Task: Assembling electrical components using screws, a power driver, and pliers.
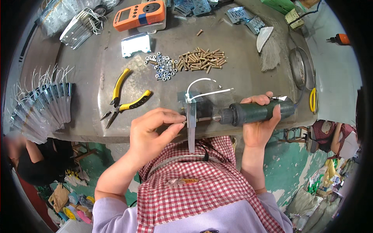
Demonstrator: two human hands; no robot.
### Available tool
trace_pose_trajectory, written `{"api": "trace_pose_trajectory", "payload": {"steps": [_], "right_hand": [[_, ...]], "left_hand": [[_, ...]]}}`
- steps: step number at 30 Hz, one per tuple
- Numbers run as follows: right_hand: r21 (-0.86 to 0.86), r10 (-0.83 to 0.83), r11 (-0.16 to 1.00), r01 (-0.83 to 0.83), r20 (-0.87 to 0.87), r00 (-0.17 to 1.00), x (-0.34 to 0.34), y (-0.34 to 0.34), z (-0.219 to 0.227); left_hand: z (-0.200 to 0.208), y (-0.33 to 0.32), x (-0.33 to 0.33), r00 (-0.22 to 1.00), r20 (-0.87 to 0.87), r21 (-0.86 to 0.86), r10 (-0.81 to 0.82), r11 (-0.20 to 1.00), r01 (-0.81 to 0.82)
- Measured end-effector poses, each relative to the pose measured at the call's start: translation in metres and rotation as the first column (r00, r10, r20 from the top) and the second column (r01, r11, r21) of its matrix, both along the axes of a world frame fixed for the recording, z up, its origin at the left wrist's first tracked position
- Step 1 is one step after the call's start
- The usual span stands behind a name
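My right hand (pixel 259 123) is wrapped around a dark green electric screwdriver (pixel 268 111), held level with its bit pointing left. The bit reaches a flat, pale strip-shaped part (pixel 192 128) with a metal bracket at its top and two white wires (pixel 211 93). This part stands upright at the table's near edge. On its other side my left hand (pixel 157 130) is closed in a pinch, thumb and forefinger at the part's left face, opposite the bit. Something small and silvery shows at those fingertips, too small to name.
Brass-coloured screws (pixel 200 60) and loose nuts (pixel 163 66) lie in piles beyond my hands. Yellow-handled pliers (pixel 120 97) rest at left, near a row of similar wired parts (pixel 44 108). Farther back are an orange meter (pixel 140 15), metal brackets (pixel 237 14) and a brush (pixel 268 50).
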State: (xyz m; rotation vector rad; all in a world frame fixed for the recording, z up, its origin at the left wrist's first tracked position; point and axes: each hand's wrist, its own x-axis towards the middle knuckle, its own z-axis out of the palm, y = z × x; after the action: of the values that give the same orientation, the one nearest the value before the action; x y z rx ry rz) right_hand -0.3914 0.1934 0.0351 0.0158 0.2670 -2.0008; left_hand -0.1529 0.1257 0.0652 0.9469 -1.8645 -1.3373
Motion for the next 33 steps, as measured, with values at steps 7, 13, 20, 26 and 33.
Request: {"api": "trace_pose_trajectory", "payload": {"steps": [7,13,20,26,33], "right_hand": [[-0.037,0.01,0.999,-0.011,-0.024,1.0,0.003,0.001,-0.001],[0.014,0.001,1.0,-0.001,-0.018,1.0,0.003,0.001,-0.002],[0.07,-0.073,0.993,0.095,-0.273,0.959,-0.003,-0.005,-0.007],[0.093,-0.075,0.989,0.111,-0.321,0.944,0.005,-0.01,-0.008],[0.07,-0.074,0.993,0.1,-0.31,0.948,0.006,-0.013,-0.01]], "left_hand": [[-0.008,0.012,-0.005,0.986,-0.095,0.065,0.141,0.989,-0.135],[-0.012,0.013,-0.007,0.978,-0.156,0.232,0.14,0.967,-0.102],[-0.009,0.01,-0.013,0.974,-0.067,0.467,0.215,0.87,-0.16],[-0.008,0.002,-0.005,0.994,0.087,0.54,0.071,0.835,-0.107],[-0.002,-0.005,-0.006,1.0,0.017,0.622,0.019,0.783,-0.025]]}}
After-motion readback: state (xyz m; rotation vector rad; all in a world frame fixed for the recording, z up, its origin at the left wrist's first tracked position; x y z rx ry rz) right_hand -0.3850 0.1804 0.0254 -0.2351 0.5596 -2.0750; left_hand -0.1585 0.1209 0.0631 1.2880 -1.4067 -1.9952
